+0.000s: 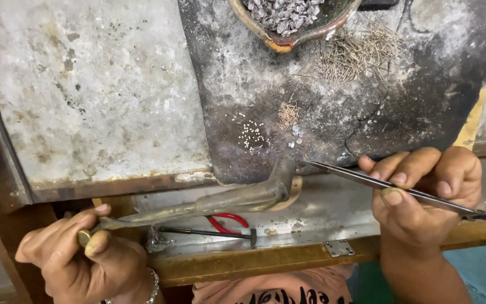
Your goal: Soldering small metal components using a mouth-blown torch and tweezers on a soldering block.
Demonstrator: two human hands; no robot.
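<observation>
My right-hand fingers (392, 194) pinch the tweezers (389, 186), their long axis running toward ten o'clock at the tiny white beads (251, 135), nearer this hand than my left hand (82, 256), clamped on the bent torch (220, 202).

Even soft daylight, sharp focus, faint shadows, no glare/blur.

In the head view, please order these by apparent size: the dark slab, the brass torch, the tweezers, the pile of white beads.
1. dark slab
2. brass torch and tweezers: similar length, unsure
3. pile of white beads
</observation>
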